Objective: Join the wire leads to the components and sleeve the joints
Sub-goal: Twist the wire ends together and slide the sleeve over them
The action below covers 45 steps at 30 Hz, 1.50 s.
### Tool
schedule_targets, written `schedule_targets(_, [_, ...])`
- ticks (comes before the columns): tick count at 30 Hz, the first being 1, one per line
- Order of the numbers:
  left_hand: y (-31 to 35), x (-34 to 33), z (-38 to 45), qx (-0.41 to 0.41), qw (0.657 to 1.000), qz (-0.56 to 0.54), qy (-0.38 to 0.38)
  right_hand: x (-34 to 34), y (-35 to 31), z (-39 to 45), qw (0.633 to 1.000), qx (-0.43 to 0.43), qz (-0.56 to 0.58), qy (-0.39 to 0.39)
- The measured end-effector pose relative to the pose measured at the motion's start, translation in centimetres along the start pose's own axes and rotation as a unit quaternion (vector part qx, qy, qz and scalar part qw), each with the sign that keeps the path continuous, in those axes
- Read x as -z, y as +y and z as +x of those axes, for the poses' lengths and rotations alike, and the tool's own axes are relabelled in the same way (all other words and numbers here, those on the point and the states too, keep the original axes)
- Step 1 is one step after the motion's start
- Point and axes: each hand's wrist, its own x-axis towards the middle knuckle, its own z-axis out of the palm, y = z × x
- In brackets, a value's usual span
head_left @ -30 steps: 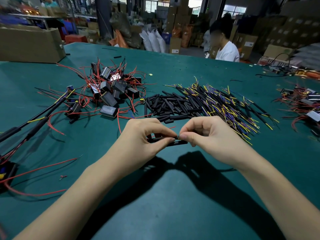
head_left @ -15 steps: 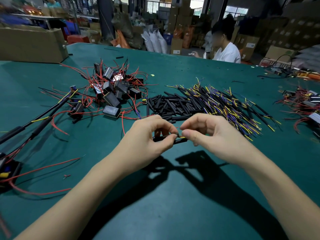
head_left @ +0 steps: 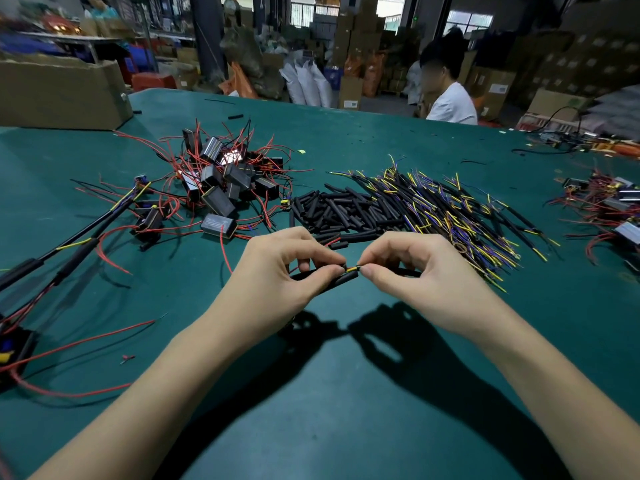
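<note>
Work surface is a large table (head_left: 346,393) covered in dark green matte felt-like cloth, set in a cluttered warehouse room with stacked cardboard cartons (head_left: 360,39) and white sacks (head_left: 304,81) behind; a seated person in a white shirt (head_left: 450,105) is at the far edge. A brown cardboard box (head_left: 59,95) stands on the far left corner. The near half of the cloth, under and around the forearms, carries only shadows and a few stray red wires (head_left: 79,344); the far edge curves off behind the piles. Left of centre lies a heap of small black rectangular components (head_left: 221,181) tangled with thin red leads. Centre: a pile of short black sleeve tubes (head_left: 343,211), smooth, cylindrical, cut ends. Just right of it, touching, a fan of black sheathed wires with yellow and purple tips (head_left: 460,216). A second component heap (head_left: 609,206) sits at the right edge. A long black sleeved harness (head_left: 72,237) runs diagonally at left. Left hand (head_left: 277,282) pinches a black sleeve (head_left: 343,280) between thumb and fingers, narrow grip; right hand (head_left: 426,275) pinches a yellow wire lead (head_left: 352,269) at its tip, narrow grip. The lead end sits at the sleeve mouth, between both hands, above the cloth near centre.
</note>
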Motion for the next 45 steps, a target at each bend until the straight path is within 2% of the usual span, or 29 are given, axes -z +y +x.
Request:
schedule_targets(7, [0.5,-0.1,0.1,0.016,0.999,-0.023,-0.019,0.5,-0.2,0.1,0.996,0.076,-0.048,-0.002])
schedule_targets(15, [0.8,-0.4,0.3,0.054,0.997,-0.045,-0.031,0.7,-0.3,0.2,0.988,0.113,-0.104,0.009])
schedule_targets(21, [0.7,0.2,0.2,0.06,0.997,0.003,-0.04,0.5,-0.1,0.3,0.987,0.105,-0.121,0.021])
schedule_targets(26, [0.1,2.0,-0.1,0.065,0.991,0.059,-0.098,0.5,0.2,0.3,0.986,0.09,-0.13,0.045])
schedule_targets(33, [-0.2,0.6,-0.4,0.044,0.997,0.048,-0.036,0.5,0.6,0.3,0.986,0.086,-0.129,0.055])
schedule_targets(42, [-0.6,-0.1,-0.8,0.017,0.999,0.036,-0.016,0.1,1.0,0.3,0.993,0.053,-0.076,0.079])
schedule_targets(45, [-0.3,0.0,-0.6,0.007,0.999,0.049,-0.018,-0.1,1.2,0.3,0.988,0.051,-0.122,0.08])
